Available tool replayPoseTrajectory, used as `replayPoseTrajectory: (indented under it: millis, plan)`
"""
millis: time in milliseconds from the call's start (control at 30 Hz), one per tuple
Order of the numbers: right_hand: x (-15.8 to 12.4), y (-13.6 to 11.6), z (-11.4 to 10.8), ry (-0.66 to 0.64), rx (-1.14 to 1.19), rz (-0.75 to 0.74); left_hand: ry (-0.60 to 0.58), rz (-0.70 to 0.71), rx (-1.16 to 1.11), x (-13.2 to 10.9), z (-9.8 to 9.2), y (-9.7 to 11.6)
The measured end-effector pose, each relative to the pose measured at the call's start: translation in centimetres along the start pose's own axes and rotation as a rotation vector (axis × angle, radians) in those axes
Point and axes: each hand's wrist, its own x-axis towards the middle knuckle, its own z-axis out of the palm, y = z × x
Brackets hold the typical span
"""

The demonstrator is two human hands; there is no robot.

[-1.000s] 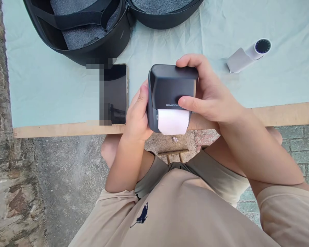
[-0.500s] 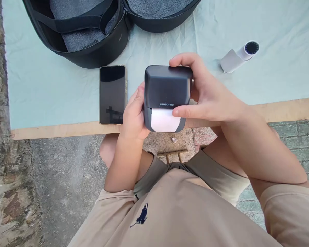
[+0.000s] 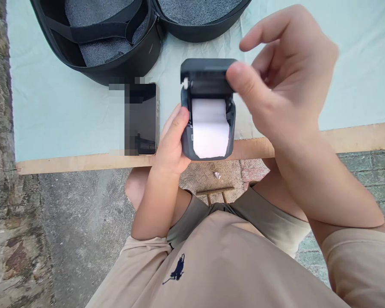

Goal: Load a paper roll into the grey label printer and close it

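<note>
My left hand (image 3: 173,143) grips a small black label printer (image 3: 186,147) by its left side, over the table's front edge. The printer's lid (image 3: 205,70) is raised. Inside lies a roll of white label paper (image 3: 210,124), its torn end hanging out over the front. My right hand (image 3: 285,81) is at the upper right of the printer, its thumb against the lid's right corner. The other fingers are off the printer, curved and apart. The underside of the printer is hidden.
A phone (image 3: 146,119), partly pixelated, lies left of the printer. Behind stands an unzipped black case (image 3: 125,64) with grey foam and a strap. Pale cloth (image 3: 356,85) covers the table, whose wooden edge (image 3: 365,134) runs across in front of my knees.
The printer's lid has swung up, exposing the paper roll. My right hand has moved up, its fingers leaving the back of the printer, and now covers where the white cylinder stood.
</note>
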Motion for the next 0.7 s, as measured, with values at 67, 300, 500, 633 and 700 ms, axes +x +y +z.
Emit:
replayPoseTrajectory:
  millis: [67,300,500,633,700]
  plan:
    - [0.1,-0.7,0.1,0.065,0.045,0.052,-0.002,-0.014,0.016,-0.1,-0.1,-0.1]
    - [-0.3,-0.6,-0.7,-0.053,0.003,0.027,0.019,-0.025,0.051,0.0,-0.6,-0.3]
    - [-0.5,0.5,-0.1,-0.377,-0.546,-0.076,-0.001,0.012,0.085,-0.1,-0.4,-0.2]
    - [-0.3,0.3,0.0,-0.495,-0.669,-0.028,-0.047,-0.008,0.135,-0.2,-0.1,0.2]
    - [-0.2,-0.2,-0.3,-0.513,-0.661,0.023,-0.055,-0.008,0.133,-0.3,-0.1,0.2]
